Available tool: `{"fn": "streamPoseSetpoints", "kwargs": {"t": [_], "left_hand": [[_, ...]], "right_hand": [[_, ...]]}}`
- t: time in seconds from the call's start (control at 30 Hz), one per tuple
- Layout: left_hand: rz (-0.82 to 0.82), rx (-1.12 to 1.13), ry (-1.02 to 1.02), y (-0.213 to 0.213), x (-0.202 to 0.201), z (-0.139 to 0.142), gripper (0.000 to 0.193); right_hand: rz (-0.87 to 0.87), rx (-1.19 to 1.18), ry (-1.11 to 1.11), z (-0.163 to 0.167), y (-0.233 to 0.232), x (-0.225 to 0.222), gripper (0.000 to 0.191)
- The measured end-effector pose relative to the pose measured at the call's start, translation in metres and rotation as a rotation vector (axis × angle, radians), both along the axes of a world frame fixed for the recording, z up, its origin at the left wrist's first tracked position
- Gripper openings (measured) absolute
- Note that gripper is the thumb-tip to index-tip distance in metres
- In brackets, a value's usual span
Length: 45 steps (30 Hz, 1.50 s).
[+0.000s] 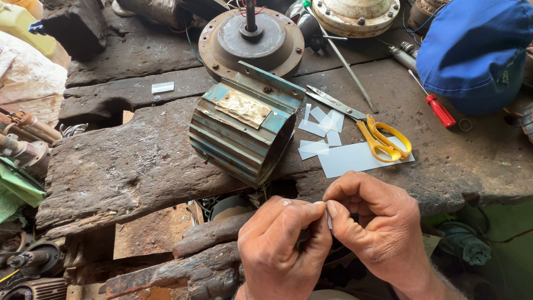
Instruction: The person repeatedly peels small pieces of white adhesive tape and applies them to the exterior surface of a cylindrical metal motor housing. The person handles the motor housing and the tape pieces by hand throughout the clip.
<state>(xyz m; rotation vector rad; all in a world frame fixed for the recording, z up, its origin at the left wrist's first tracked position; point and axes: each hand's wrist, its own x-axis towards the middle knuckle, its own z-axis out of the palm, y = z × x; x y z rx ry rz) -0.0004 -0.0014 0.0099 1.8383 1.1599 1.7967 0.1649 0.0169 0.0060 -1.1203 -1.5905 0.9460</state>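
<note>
While both hands pinch, fingers (319,214) sandwich white strip (329,221).

- We have open bench wood (139,161) left of the ribbed motor housing (242,130), free to cross.
- That housing blocks the centre, the round end plate (251,41) just behind it.
- To the right, yellow-handled scissors (366,128) and white paper pieces (333,144) litter the path.
- Farther right, the red screwdriver (438,110) and blue cap (474,50) crowd the corner.
- Bare wood (472,161) stays passable below them.
</note>
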Motion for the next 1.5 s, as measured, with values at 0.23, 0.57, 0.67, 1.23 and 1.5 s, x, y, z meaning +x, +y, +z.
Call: {"fn": "streamPoseSetpoints", "kwargs": {"t": [0.23, 0.57, 0.67, 1.23, 1.5], "left_hand": [[-0.014, -0.084, -0.072, 0.000, 0.001, 0.002, 0.015], [-0.010, -0.169, -0.108, 0.001, 0.001, 0.000, 0.011], [-0.009, -0.143, -0.107, 0.001, 0.001, 0.000, 0.012], [0.098, -0.314, -0.156, -0.001, 0.007, -0.006, 0.009], [-0.159, -0.487, -0.463, 0.002, -0.001, -0.007, 0.015]], "right_hand": [[0.022, -0.103, 0.100, -0.001, 0.001, 0.003, 0.011], [0.010, 0.172, -0.224, 0.019, -0.001, -0.002, 0.014], [-0.017, 0.274, -0.299, 0.024, -0.002, -0.007, 0.015], [-0.036, 0.284, -0.272, 0.023, -0.006, -0.013, 0.014], [-0.037, -0.035, 0.133, 0.013, -0.001, -0.002, 0.015]]}}
